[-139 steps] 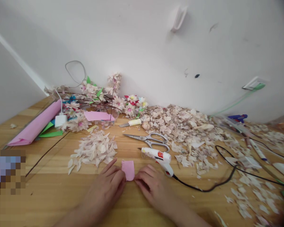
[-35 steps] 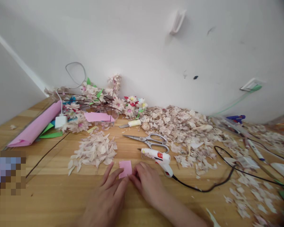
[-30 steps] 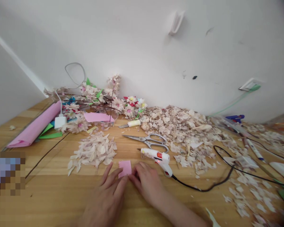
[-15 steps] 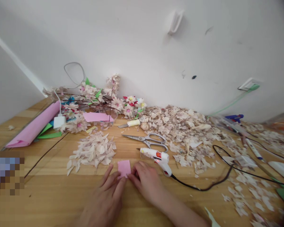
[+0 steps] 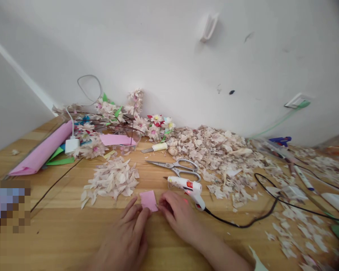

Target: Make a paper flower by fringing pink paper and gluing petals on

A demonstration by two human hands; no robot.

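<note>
pink paper (image 5: 148,200), edge under fingers (image 5: 140,221)

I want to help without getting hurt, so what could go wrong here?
The white hot-glue gun lies right beside the right hand, and its small red light seems lit, so a hot nozzle might burn fingers. Its black cord trails across the wooden table, so a snagging sleeve could drag the gun. The steel scissors also lie within reach, and their pointed blades could poke someone.
</note>
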